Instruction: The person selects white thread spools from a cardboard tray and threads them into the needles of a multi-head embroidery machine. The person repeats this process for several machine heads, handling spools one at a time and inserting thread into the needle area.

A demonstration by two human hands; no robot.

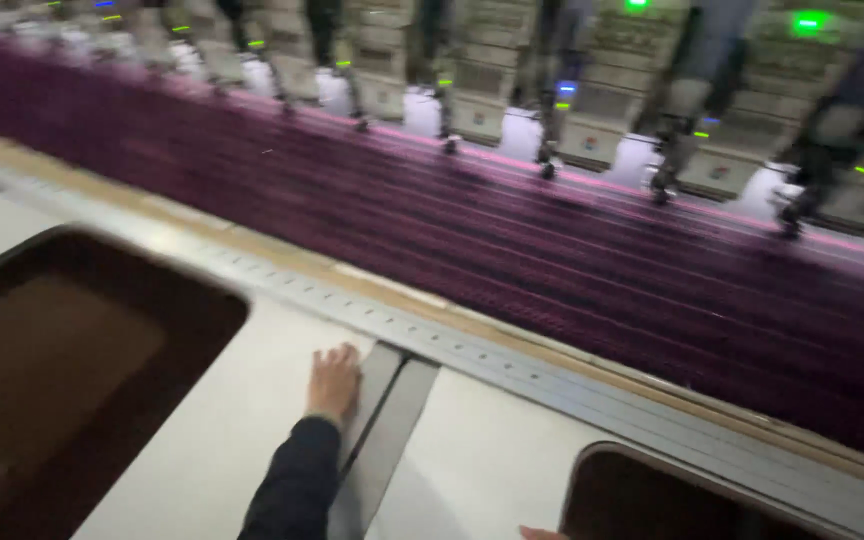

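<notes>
Resting flat on the white table (222, 440), the left hand (335, 381) lies palm down with its fingers stretched out and together, gripping nothing; its fingertips reach toward the grey rail (472, 355) that runs slantwise across the view, and its right edge touches a grey strip (384, 440) set into the tabletop between two white panels. A dark sleeve (297, 485) covers the arm down to the bottom edge. Of the right hand (542, 534) only a sliver of fingertips shows at the bottom edge, just left of the small dark opening (672, 500), and whether it is open or closed cannot be told. A larger dark, rounded opening (72, 380) is cut into the table to the left of the left hand, well apart from it. Beyond the rail, a wide band of purple cloth (552, 250) stretches from the upper left to the right, blurred by motion. Above the cloth stands a row of machine heads (552, 110), beige and grey, with small green and blue lights, each reaching down to the cloth's far edge.
</notes>
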